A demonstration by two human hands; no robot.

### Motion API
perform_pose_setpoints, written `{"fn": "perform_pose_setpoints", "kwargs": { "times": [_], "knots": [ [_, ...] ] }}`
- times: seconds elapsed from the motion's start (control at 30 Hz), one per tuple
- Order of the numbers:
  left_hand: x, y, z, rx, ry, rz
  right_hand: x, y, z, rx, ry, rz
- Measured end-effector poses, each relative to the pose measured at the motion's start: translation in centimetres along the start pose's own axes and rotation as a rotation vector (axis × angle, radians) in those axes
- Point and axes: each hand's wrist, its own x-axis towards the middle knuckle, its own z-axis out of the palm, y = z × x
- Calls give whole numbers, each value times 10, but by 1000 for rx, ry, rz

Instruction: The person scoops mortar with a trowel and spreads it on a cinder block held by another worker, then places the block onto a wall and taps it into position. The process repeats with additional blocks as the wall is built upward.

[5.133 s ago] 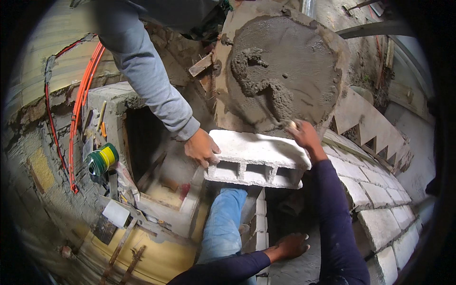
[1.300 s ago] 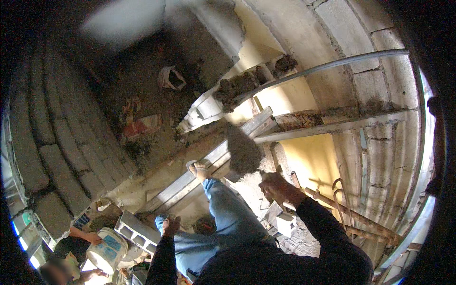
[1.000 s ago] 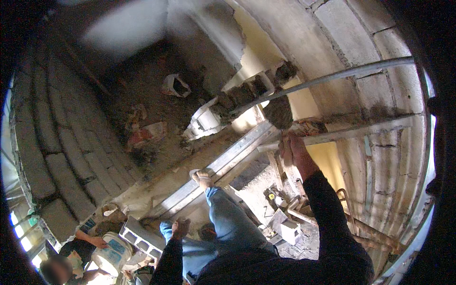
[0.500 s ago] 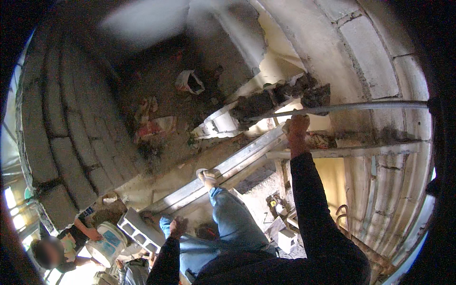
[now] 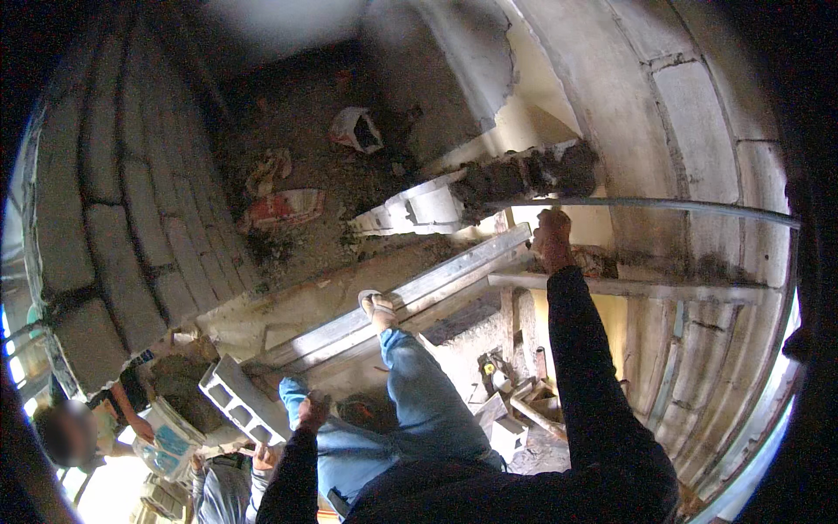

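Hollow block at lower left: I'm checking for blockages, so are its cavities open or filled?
Open on the visible face: the hollow block shows dark recesses between pale webs; depth unclear.

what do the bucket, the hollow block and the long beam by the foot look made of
Hollow block: concrete, matte grey with thick-walled openings. Bucket: probably plastic, from its smooth pale wall. Long beam: perhaps metal, given its silvery shine; pale wood is possible.

Dk-gry mortar [image 5: 573, 168], lt-blu jeans [image 5: 415, 375]
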Motion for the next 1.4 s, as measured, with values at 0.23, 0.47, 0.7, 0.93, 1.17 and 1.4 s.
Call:
{"fn": "perform_pose_setpoints", "kwargs": {
  "times": [0.23, 0.47, 0.7, 0.93, 1.17, 1.4],
  "knots": [
    [11, -23, 30, 315, -230, 86, -15, -10, 8, -926, 96, -603],
    [9, 10, 84, -269, -7, -393, -137, 41, 67, -341, -224, 165],
    [-4, 13, 61, -434, 6, -601, -256, 152, 248, -953, -694, 603],
    [-5, -46, 34, -664, 203, -643, -335, 237, 499, -1615, -1574, -720],
    [17, -97, -36, -850, 340, -499, -485, 305, 717, -1840, -1747, -1386],
    [11, -124, -96, -1088, 636, -526, -635, 422, 916, -1669, -1829, -2392]
  ]
}}
